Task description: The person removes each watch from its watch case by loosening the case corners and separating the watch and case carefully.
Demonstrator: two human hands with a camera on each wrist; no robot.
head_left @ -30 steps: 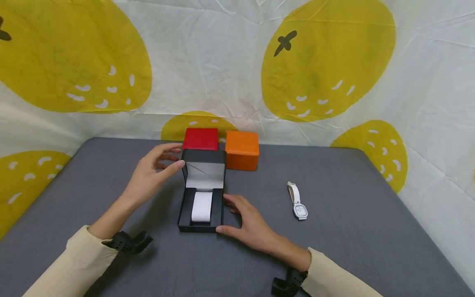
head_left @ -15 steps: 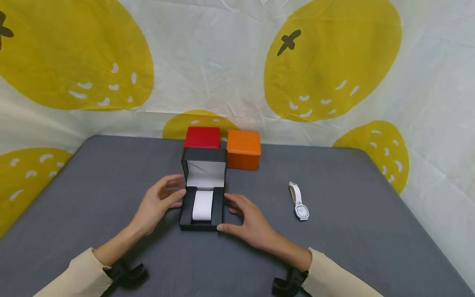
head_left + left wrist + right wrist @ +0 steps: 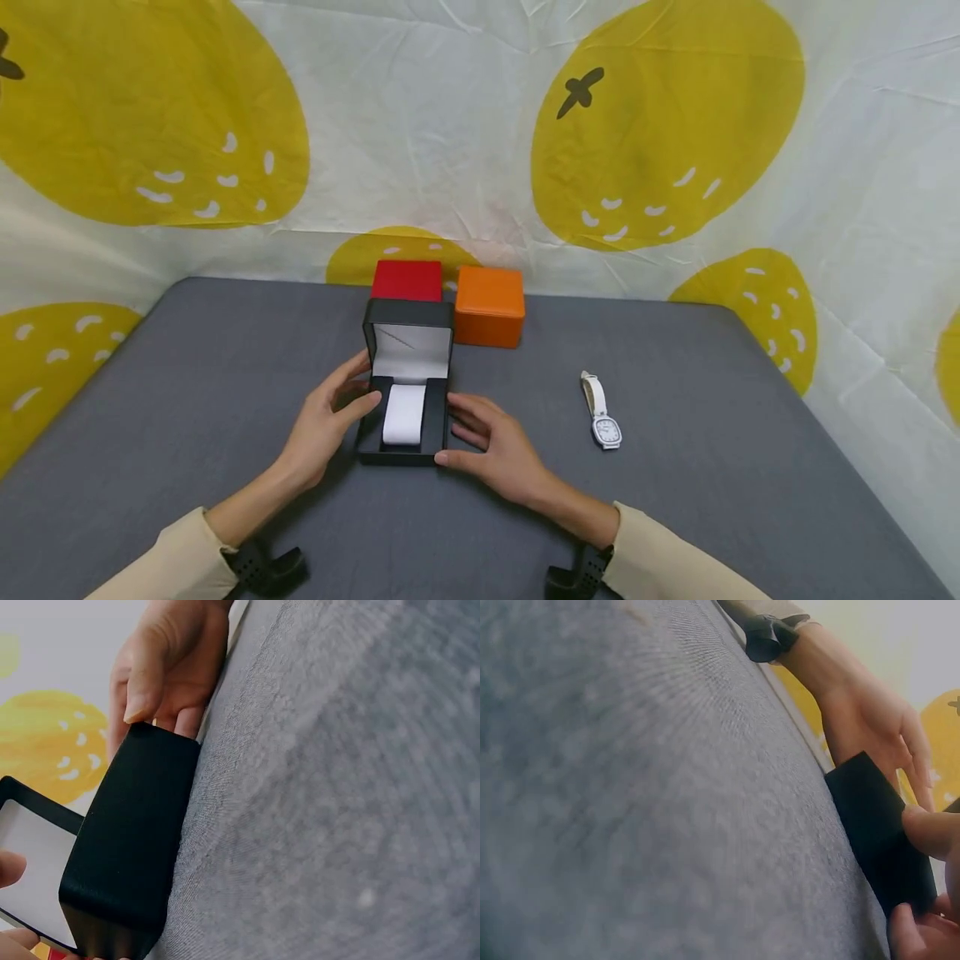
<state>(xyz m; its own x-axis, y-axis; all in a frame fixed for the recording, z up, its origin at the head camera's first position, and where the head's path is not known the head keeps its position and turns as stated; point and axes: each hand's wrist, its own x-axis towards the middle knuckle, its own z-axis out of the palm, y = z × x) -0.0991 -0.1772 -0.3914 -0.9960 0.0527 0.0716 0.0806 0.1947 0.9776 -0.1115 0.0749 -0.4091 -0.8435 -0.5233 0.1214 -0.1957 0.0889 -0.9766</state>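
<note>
A black watch box stands with its lid raised, showing a white lining and a white cushion in its middle. My left hand holds the box's left side, thumb over the rim and fingers along the outer wall near the hinge. On the opposite side, my right hand grips the front right corner, thumb at the front and fingers against the side wall. The left wrist view shows the box's black front close up. A white-strapped wristwatch lies apart, right of the box.
Behind the box sit a red box and an orange box, both with lids down. A grey cloth covers the table. A white curtain with yellow fruit prints hangs along the back and sides.
My left hand has come down from beside the raised lid to the box's lower left side, its thumb now over the rim. The right hand stays at its corner; the box has barely moved.
</note>
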